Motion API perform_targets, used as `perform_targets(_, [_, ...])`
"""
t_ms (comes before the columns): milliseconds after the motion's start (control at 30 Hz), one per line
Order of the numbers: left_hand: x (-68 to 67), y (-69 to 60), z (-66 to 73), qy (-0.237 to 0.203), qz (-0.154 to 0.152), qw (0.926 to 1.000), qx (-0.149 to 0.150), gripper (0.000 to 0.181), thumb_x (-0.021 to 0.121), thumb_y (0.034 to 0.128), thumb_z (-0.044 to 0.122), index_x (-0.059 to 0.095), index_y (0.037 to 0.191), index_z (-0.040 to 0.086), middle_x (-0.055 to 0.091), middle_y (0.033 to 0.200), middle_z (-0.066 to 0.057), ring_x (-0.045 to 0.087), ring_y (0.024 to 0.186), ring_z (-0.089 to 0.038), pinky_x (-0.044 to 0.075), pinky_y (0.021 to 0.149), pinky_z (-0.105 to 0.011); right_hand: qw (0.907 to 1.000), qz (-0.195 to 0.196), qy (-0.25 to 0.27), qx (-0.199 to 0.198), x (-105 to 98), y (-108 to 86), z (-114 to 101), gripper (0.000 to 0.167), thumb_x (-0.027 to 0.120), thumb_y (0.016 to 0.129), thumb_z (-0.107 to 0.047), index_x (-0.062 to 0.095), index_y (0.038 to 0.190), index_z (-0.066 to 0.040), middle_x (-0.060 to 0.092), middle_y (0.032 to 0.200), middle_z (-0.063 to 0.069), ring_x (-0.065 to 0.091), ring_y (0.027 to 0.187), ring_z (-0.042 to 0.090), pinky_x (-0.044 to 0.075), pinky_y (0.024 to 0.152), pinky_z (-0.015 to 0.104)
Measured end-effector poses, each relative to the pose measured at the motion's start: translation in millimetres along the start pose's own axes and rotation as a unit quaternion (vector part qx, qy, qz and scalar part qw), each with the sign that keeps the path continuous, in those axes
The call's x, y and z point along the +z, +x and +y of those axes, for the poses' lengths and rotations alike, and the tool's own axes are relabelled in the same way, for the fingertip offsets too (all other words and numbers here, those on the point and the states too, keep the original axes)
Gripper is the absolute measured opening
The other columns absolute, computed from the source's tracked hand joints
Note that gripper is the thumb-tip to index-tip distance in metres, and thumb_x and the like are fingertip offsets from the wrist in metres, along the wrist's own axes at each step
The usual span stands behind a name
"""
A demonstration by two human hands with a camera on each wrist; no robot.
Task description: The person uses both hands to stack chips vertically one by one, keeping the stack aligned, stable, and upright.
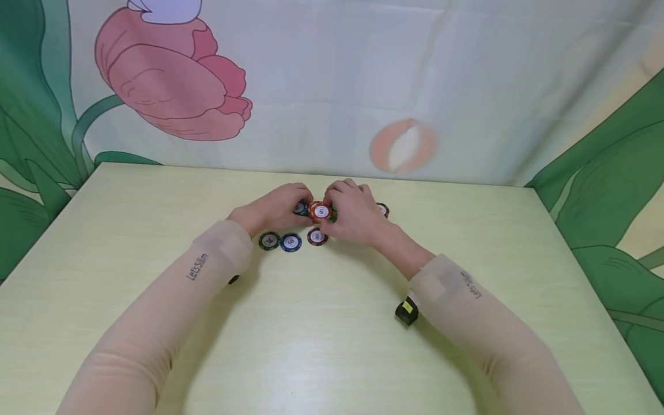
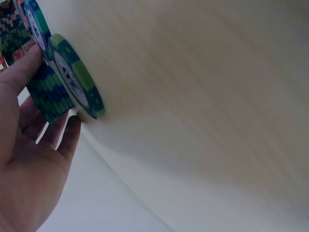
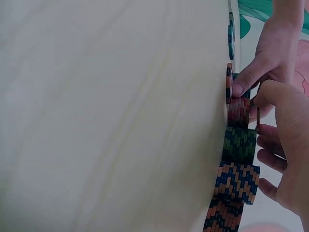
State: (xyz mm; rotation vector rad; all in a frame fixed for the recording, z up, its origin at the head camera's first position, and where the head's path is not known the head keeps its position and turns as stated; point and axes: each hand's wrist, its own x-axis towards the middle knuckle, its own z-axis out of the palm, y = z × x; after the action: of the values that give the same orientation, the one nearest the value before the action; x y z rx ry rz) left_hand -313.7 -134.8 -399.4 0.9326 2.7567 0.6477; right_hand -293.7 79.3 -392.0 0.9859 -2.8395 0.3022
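Both hands meet at a row of poker chip stacks. My left hand (image 1: 275, 206) holds a chip stack, thumb in front and fingers behind; it is at the blue-green stack (image 2: 49, 94) and red stack (image 3: 238, 113), though exactly which it grips is partly hidden. My right hand (image 3: 289, 140) pinches a thin chip (image 3: 258, 116), seen edge-on above the red stack. From the head view, a red poker chip (image 1: 321, 211) marked 5 shows between the hands. The other right fingers curve beside the green stack (image 3: 240, 146) and the blue-and-tan stack (image 3: 237, 182).
Before the stacks lie loose chips: a dark green chip (image 1: 269, 241), a blue chip (image 1: 291, 242) and a dark red chip (image 1: 317, 236). A black-and-orange stack (image 3: 223, 216) stands at the row's right end. A patterned curtain (image 1: 321, 86) hangs behind the table (image 1: 311, 340).
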Motion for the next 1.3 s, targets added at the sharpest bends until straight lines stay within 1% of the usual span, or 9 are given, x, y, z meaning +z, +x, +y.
perform_targets(267, [0.8,0.1,-0.4,-0.008,-0.001,1.0000,-0.004,0.034,0.078,0.0922,0.019,0.065,0.115,-0.003,0.062,0.114,-0.013,0.055,0.105,-0.028,0.044,0.101,-0.043,0.9999,-0.011,0.006,0.010,0.0,4.2,-2.0,0.033,0.070,0.088,-0.038,0.069,0.111,-0.014,0.061,0.130,0.003,0.049,0.123,0.024,0.041,0.095,0.051])
perform_targets(367, [1.0,0.3,-1.3,-0.007,-0.001,1.0000,-0.004,0.035,0.079,0.0921,0.020,0.065,0.115,-0.002,0.062,0.115,-0.013,0.055,0.106,-0.028,0.043,0.101,-0.043,0.9998,-0.014,0.012,0.012,0.9,5.5,-2.3,0.032,0.071,0.089,-0.037,0.070,0.111,-0.015,0.061,0.131,0.003,0.049,0.124,0.024,0.041,0.095,0.050])
perform_targets(600, [1.6,1.0,-1.2,-0.004,-0.004,1.0000,-0.004,0.036,0.078,0.0926,0.018,0.065,0.117,-0.003,0.062,0.117,-0.014,0.056,0.108,-0.029,0.043,0.103,-0.043,0.9997,-0.015,0.012,0.016,4.9,5.7,-2.4,0.031,0.070,0.088,-0.037,0.071,0.108,-0.013,0.062,0.129,0.005,0.050,0.121,0.025,0.042,0.094,0.050])
perform_targets(867, [0.5,0.1,0.8,-0.003,-0.008,0.9999,-0.009,0.036,0.078,0.0932,0.020,0.064,0.118,-0.002,0.061,0.117,-0.013,0.055,0.109,-0.029,0.043,0.103,-0.043,0.9996,-0.013,0.019,0.015,7.9,5.2,-2.7,0.030,0.068,0.093,-0.035,0.071,0.112,-0.012,0.061,0.131,0.006,0.051,0.121,0.026,0.043,0.094,0.050])
perform_targets(933, [0.4,0.2,0.8,-0.002,-0.010,0.9999,-0.009,0.036,0.078,0.0938,0.021,0.064,0.118,-0.002,0.061,0.118,-0.013,0.055,0.110,-0.029,0.042,0.104,-0.043,0.9996,-0.014,0.019,0.015,7.9,4.8,-2.7,0.031,0.067,0.094,-0.035,0.071,0.113,-0.011,0.061,0.131,0.006,0.051,0.121,0.026,0.043,0.093,0.050])
perform_targets(1067, [0.3,0.1,0.6,0.000,-0.010,0.9999,-0.005,0.036,0.077,0.0943,0.021,0.064,0.119,-0.003,0.061,0.118,-0.014,0.055,0.110,-0.029,0.042,0.104,-0.043,0.9995,-0.021,0.015,0.015,7.2,4.5,-2.4,0.039,0.066,0.095,-0.039,0.070,0.119,-0.009,0.061,0.132,0.008,0.051,0.123,0.028,0.043,0.093,0.051])
perform_targets(1167, [-0.1,0.1,0.5,0.001,-0.011,0.9999,-0.006,0.037,0.077,0.0944,0.021,0.064,0.119,-0.002,0.061,0.118,-0.013,0.055,0.110,-0.029,0.042,0.104,-0.043,0.9993,-0.029,0.014,0.017,7.3,5.3,-1.6,0.041,0.066,0.096,-0.043,0.070,0.121,-0.010,0.060,0.133,0.008,0.050,0.123,0.028,0.043,0.093,0.052])
perform_targets(1300, [0.1,0.6,-0.2,0.002,-0.012,0.9999,-0.008,0.037,0.077,0.0945,0.022,0.064,0.119,-0.002,0.061,0.118,-0.013,0.055,0.110,-0.029,0.042,0.103,-0.042,0.9989,-0.034,0.021,0.022,7.7,6.9,-0.2,0.037,0.065,0.097,-0.043,0.071,0.118,-0.013,0.060,0.133,0.007,0.050,0.121,0.026,0.042,0.092,0.052])
